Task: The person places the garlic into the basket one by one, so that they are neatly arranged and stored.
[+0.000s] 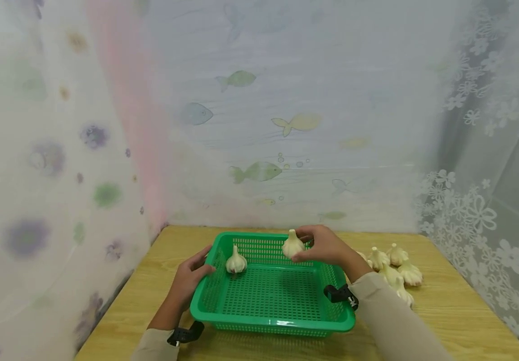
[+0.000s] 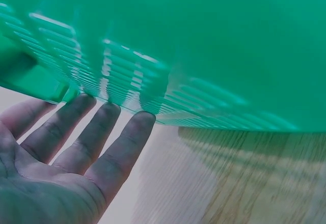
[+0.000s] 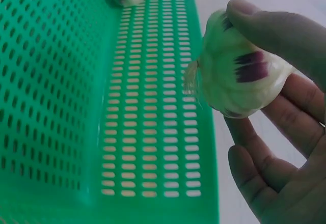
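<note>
Garlic bulb (image 1: 293, 244), upright with its stalk on top, sits in the right hand (image 1: 324, 245), whose thumb and fingers are curved about its sides, leaving much of the bulb showing; that opposed grip presumably suits a rounded thing that could roll out of a flat palm; in the head view it appears over the far right part of a green basket (image 1: 241, 319), clear of the floor of it. The left hand (image 1: 187, 278) is at the basket's left side, thumb by the rim, the other fingers straight and spread with tips against the outer wall; it grasps nothing fully, and probably serves to steady the light-looking basket.

Inside, one bulb (image 1: 236, 261) stands near the far left corner, stalk up, its broad base likely keeping it upright; beyond the basket's right side a cluster of bulbs (image 1: 409, 273) rests on the wooden table (image 1: 142, 291), nearer the right arm, which partly hides it; behind hangs a fish-patterned curtain (image 1: 354, 190).
</note>
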Available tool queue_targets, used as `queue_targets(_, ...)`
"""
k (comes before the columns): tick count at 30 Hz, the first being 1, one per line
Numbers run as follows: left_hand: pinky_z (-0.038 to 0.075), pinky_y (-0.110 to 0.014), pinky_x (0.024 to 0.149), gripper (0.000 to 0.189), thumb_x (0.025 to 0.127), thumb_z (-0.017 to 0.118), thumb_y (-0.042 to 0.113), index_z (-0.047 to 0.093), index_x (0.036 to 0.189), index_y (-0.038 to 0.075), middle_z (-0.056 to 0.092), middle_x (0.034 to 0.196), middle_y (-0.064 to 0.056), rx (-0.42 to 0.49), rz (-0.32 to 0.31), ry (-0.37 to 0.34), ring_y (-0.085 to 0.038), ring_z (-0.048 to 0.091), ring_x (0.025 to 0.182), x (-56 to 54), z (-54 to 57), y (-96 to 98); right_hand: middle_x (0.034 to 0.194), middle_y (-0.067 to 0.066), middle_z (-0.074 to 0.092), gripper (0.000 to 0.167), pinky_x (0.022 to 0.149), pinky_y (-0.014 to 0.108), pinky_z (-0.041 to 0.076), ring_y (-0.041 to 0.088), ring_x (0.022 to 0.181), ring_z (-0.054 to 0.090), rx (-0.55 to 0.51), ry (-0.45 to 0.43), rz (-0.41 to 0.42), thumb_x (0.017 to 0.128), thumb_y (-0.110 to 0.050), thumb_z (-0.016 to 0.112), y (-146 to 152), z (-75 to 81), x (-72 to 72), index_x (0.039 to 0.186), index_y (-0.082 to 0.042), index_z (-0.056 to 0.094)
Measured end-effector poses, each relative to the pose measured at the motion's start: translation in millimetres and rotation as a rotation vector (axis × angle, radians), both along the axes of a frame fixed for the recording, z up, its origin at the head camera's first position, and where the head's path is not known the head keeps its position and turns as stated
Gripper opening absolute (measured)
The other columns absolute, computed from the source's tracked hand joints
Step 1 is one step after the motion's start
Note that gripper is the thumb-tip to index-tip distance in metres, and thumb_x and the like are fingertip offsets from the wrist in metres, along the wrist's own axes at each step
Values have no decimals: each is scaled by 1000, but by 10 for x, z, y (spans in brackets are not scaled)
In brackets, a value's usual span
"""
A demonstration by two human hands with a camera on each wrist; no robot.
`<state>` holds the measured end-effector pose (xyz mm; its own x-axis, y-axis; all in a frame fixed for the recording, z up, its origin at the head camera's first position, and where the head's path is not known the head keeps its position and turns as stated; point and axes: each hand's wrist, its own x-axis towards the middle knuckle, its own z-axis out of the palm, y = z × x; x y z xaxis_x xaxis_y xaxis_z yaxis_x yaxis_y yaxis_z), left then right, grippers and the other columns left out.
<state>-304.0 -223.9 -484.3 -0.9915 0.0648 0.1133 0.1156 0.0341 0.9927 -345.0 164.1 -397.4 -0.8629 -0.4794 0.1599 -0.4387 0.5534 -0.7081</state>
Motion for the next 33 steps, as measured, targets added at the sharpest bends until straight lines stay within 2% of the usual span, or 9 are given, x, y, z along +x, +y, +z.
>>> queue_targets(7,59,-41,91,65,96,66,8,47,157,22,54,152,-18,-6,5,3,-37,60,130,-15,-13,-18,148,16,58,80,101,50,55,33,124,65,-1,-13,28,80,-34,90,-192,-77,-97,147,-4,57)
queue_targets(13,59,-42,91,64,96,67,8,48,156,23,55,151,-18,-5,10,-4,-36,60,129,-21,-21,-10,150,17,56,78,98,48,57,36,126,64,-7,-48,48,81,-29,90,-344,-103,-126,147,-5,57)
queue_targets(24,59,-46,93,66,96,66,8,47,157,23,53,153,-18,-12,7,-7,-37,59,131,14,-12,8,141,13,63,56,94,46,59,35,120,68,-13,-50,60,79,-19,91,-561,-200,-193,130,-9,70)
queue_targets(29,59,-43,91,66,96,66,7,47,157,22,55,151,-17,-15,18,-3,-36,60,130,35,-11,13,138,14,65,60,95,47,58,34,120,68,5,-61,49,80,-20,91,-629,-251,-207,134,-8,68)
queue_targets(33,59,-42,91,66,97,65,7,46,158,21,54,152,-18,-15,14,0,-36,59,131,46,-9,25,131,10,70,58,93,45,59,31,116,69,31,-56,38,79,-21,92,-667,-289,-210,131,-8,70)
